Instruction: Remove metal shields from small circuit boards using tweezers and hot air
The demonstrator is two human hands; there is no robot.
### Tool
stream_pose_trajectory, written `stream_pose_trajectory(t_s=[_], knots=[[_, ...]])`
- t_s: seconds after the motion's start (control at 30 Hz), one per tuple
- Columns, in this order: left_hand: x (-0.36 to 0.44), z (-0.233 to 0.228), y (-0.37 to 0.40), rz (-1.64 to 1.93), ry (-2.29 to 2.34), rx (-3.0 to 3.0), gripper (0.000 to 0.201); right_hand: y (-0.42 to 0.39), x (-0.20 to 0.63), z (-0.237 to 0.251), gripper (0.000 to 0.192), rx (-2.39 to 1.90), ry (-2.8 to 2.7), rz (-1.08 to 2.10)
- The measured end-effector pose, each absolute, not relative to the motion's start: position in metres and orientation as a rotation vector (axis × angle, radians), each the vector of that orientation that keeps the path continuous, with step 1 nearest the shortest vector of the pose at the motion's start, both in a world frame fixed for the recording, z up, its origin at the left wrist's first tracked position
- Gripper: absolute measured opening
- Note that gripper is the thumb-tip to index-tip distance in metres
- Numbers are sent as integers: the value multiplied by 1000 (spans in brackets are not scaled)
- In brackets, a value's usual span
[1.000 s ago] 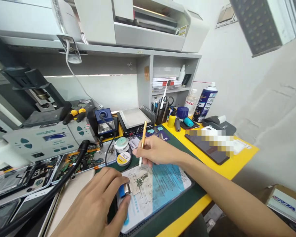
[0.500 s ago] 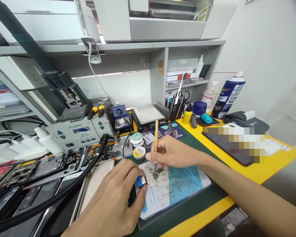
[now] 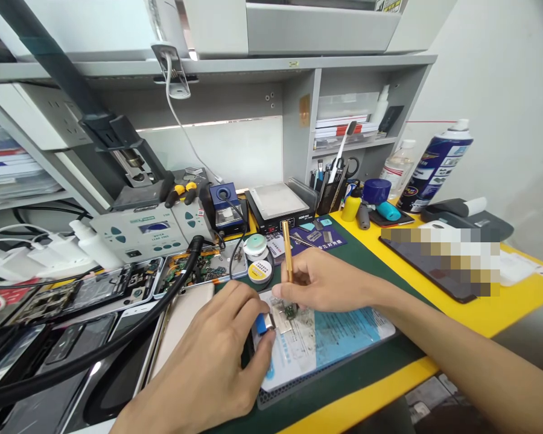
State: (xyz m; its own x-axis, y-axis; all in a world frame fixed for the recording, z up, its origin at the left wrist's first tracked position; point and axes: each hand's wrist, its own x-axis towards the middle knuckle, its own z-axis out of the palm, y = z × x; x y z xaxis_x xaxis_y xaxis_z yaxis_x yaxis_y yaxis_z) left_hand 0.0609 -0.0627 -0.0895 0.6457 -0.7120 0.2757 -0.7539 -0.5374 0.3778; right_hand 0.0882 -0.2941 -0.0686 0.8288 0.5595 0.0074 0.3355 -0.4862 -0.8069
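Observation:
My right hand point(image 3: 321, 282) grips a slim gold pen-shaped tool point(image 3: 286, 250), held nearly upright. Its lower end reaches down to a small green circuit board point(image 3: 290, 311), and the fingers partly cover both. With thumb and fingertips, my left hand point(image 3: 212, 355) pinches a small blue and silver block point(image 3: 263, 324) just left of the board. Board and block rest on a white and blue printed plate point(image 3: 344, 340) with dark smudges, which lies on a green mat point(image 3: 366, 265).
A tray of loose circuit boards point(image 3: 203, 268), a rework station point(image 3: 151, 232) and a thick black hose point(image 3: 163, 313) lie on the left. Round tins point(image 3: 259, 272) stand behind my hands. At right are a dark tablet point(image 3: 428, 265) and a spray can point(image 3: 437, 166).
The camera view has shifted slightly. My right hand and the gold tool have moved a little left and nearer me, covering more of the board. My left hand keeps its pinch.

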Motion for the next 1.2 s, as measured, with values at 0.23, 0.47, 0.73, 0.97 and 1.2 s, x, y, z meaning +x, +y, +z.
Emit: stream_pose_trajectory(t_s=[0.23, 0.47, 0.73, 0.97, 1.2], knots=[[62, -91, -63, 141, -1142, 2405, 11, -293, 88, -68, 30, -2138, -643, 312], [59, -91, -61, 148, -1152, 2410, 11, -294, 88, -68, 30, -2153, -633, 319], [61, -91, -63, 155, -1151, 2412, 10, -293, 88, -69, 30, -2137, -629, 324], [60, -92, -61, 160, -1158, 2409, 10, -292, 88, -69, 30, -2147, -622, 294], [60, -91, -63, 149, -1156, 2408, 11, -293, 88, -71, 32, -2150, -632, 300]])
